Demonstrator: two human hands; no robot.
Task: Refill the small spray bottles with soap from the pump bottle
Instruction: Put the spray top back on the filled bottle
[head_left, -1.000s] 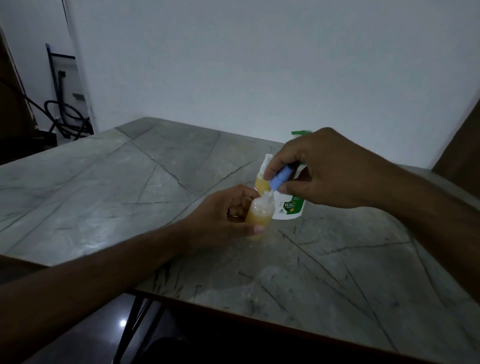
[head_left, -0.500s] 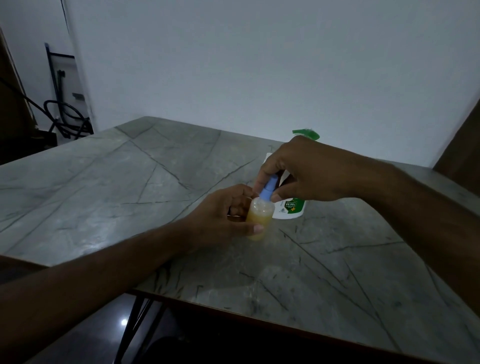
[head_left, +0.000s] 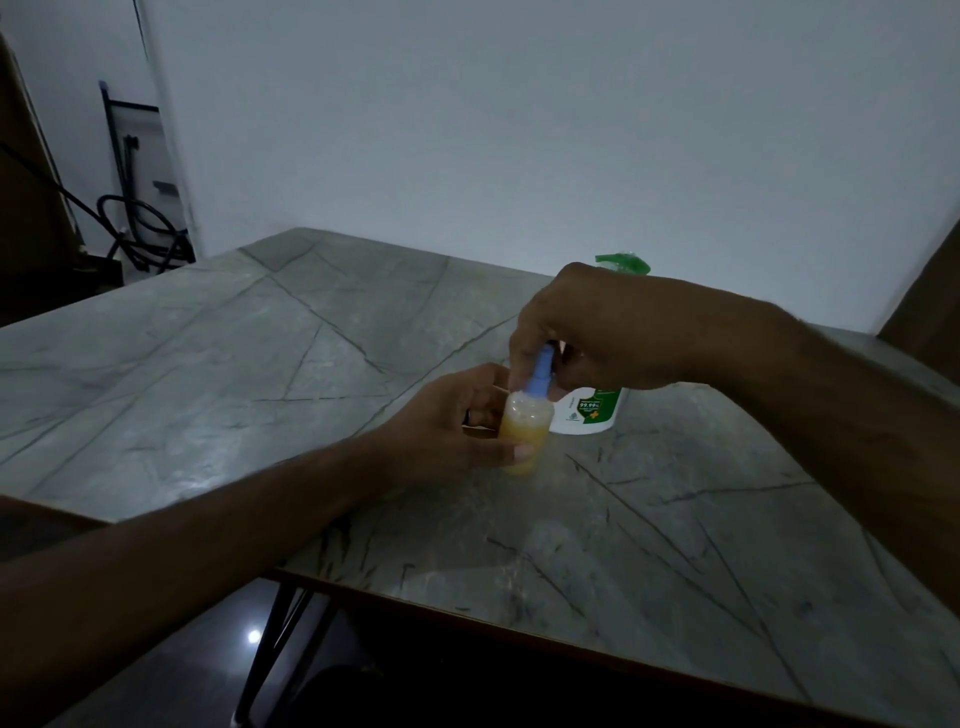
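Spray bottle (head_left: 523, 434), small and nearly full of amber soap, stands upright on the marble table (head_left: 675, 545) near its middle, wrapped by the left hand (head_left: 457, 426), thumb across its front. Above it the right hand (head_left: 587, 332) pinches the blue spray cap (head_left: 540, 371), which sits in the neck, apparently being screwed on. If the cap goes on crooked the thread could cross and soap leak later; squeezing the soft body too hard could push liquid out at the neck. Just behind, the pump bottle (head_left: 592, 413) stands touching distance from the right wrist, so a careless elbow swing might topple it.
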